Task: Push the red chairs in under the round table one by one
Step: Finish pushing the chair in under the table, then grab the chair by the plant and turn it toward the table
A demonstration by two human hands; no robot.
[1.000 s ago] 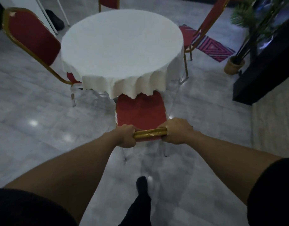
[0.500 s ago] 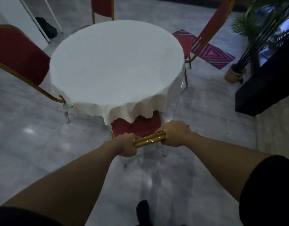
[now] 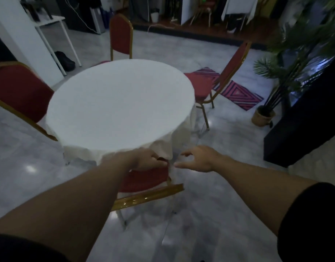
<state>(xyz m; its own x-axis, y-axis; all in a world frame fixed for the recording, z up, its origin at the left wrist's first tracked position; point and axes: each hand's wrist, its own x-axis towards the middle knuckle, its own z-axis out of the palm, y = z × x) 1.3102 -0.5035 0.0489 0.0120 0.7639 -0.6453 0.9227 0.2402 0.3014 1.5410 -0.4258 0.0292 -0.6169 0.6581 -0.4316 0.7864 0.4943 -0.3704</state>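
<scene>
Just beyond both outstretched hands stands the round table [image 3: 119, 103], draped in a white tablecloth [image 3: 162, 146] whose hem hangs down at the near edge. Directly below the hands, the nearest red chair [image 3: 145, 179] sits pushed in, its red back pad close against the cloth hem and its gold top rail [image 3: 149, 195] running across beneath the left forearm. The left hand [image 3: 145, 159] is curled at the upper edge of that chair back, right against the hanging cloth; whether its fingers are gripping the chair, the cloth or nothing cannot be made out through the blur. The right hand [image 3: 198, 157] hovers just to the right of the left one, clear of the chair, fingers spread apart and empty, palm turned down over the grey marble floor [image 3: 210, 224].

Far to the left of the left hand, a second red chair [image 3: 21, 95] stands with its back turned toward the table edge. Beyond the table, well ahead of both hands, a third red chair [image 3: 121, 37] stands upright. Ahead and to the right of the right hand, a fourth red chair [image 3: 219, 80] has its seat near the table rim. Past it lies a red patterned rug [image 3: 238, 93], and farther right a potted palm [image 3: 265, 114] in a woven basket stands beside a dark cabinet [image 3: 304, 125]
</scene>
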